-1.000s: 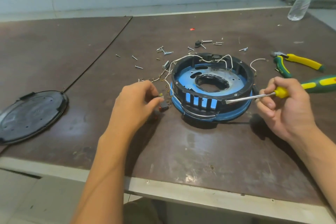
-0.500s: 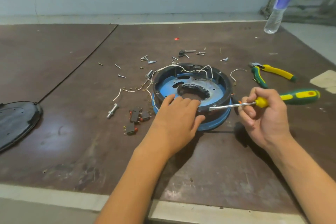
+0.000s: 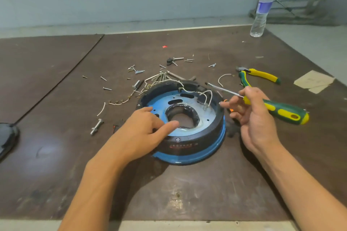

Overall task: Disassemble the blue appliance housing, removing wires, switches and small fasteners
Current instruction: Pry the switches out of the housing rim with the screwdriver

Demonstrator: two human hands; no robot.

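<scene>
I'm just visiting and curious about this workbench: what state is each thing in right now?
blue housing: cover off, white wires attached inside.
left hand: open, resting on the housing's rim.
right hand: grips the screwdriver.
screwdriver: held aslant, tip near the housing's far rim.
pliers: lying on the table, handles apart.
water bottle: upright, capped.
screws: loose, scattered on the table.
</scene>
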